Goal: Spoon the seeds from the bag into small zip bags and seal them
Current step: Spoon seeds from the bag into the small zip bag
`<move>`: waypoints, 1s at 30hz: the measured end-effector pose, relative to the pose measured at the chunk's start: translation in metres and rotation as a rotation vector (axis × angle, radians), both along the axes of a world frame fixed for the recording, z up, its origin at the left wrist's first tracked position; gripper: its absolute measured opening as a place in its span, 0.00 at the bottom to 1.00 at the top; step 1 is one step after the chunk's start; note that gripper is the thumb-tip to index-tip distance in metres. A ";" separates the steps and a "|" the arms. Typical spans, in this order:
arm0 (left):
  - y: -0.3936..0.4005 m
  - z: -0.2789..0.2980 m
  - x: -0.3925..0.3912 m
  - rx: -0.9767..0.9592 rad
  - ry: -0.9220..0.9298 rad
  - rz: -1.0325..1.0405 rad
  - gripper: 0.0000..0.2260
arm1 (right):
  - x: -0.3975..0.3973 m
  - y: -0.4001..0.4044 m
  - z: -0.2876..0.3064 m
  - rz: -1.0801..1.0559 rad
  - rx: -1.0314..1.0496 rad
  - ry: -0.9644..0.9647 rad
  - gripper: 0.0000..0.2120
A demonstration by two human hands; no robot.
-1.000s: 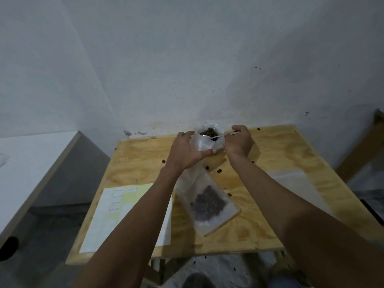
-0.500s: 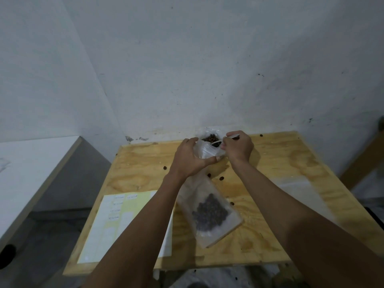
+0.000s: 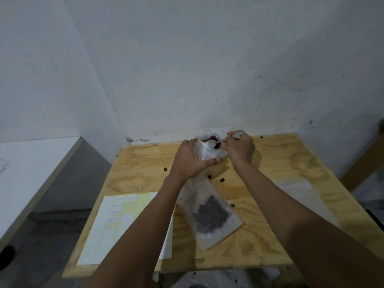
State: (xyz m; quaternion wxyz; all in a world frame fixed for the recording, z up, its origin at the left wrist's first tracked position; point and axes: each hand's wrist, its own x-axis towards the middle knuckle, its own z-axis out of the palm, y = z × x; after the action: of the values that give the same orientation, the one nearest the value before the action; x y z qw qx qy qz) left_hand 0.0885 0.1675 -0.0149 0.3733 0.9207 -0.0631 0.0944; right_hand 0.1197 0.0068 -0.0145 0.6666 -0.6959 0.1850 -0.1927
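My left hand [image 3: 190, 160] grips a small clear zip bag [image 3: 204, 152] near the back of the plywood table [image 3: 291, 163]. My right hand [image 3: 241, 149] pinches a metal spoon [image 3: 228, 139] whose bowl, carrying dark seeds, sits at the small bag's mouth. Right behind the small bag stands the seed bag [image 3: 209, 136], a clear plastic bag with dark seeds showing at its top. A filled clear zip bag [image 3: 211, 215] with a dark heap of seeds lies flat in the middle of the table, below my hands.
A label sheet [image 3: 118, 225], yellow and white, lies at the table's front left. A stack of clear flat bags [image 3: 299, 188] lies at the right. Loose seeds [image 3: 222, 180] are scattered on the wood. A white table [image 3: 31, 173] stands to the left, a wall close behind.
The spoon's bowl has come out of the seed bag and down to the small bag's mouth. The camera has tilted slightly, so the table sits lower in view.
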 end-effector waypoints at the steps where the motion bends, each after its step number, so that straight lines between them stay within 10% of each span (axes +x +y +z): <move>1: 0.000 0.000 0.001 0.002 0.005 0.000 0.45 | 0.000 0.000 0.000 -0.002 -0.011 -0.010 0.09; 12: -0.001 -0.004 0.006 -0.010 0.014 -0.019 0.45 | 0.000 -0.003 -0.012 0.010 -0.280 -0.115 0.05; 30: 0.000 0.005 0.001 0.071 -0.005 -0.034 0.51 | -0.002 -0.011 0.021 -0.101 0.373 0.142 0.09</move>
State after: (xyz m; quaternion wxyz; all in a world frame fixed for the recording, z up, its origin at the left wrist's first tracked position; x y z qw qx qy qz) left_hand 0.0893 0.1677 -0.0098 0.3419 0.9320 -0.0830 0.0878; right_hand 0.1181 -0.0041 0.0065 0.7587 -0.5620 0.2988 -0.1386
